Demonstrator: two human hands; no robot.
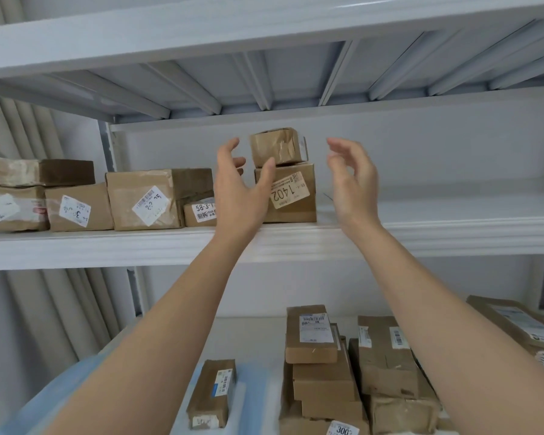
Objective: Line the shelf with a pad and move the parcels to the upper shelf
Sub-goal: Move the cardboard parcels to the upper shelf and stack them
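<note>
On the upper shelf (421,233), a small box (277,147) is seen stacked on a labelled box (291,196). Left hand (237,183) and right hand (352,180) are held relaxed, grasping nothing. Placing step judged complete; parcels (324,356) on the blue pad (73,384) below are to be fetched next.

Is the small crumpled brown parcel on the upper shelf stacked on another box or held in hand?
Stacked. The small crumpled brown parcel sits on the labelled "1402" cardboard box; both hands are open beside it.
</note>
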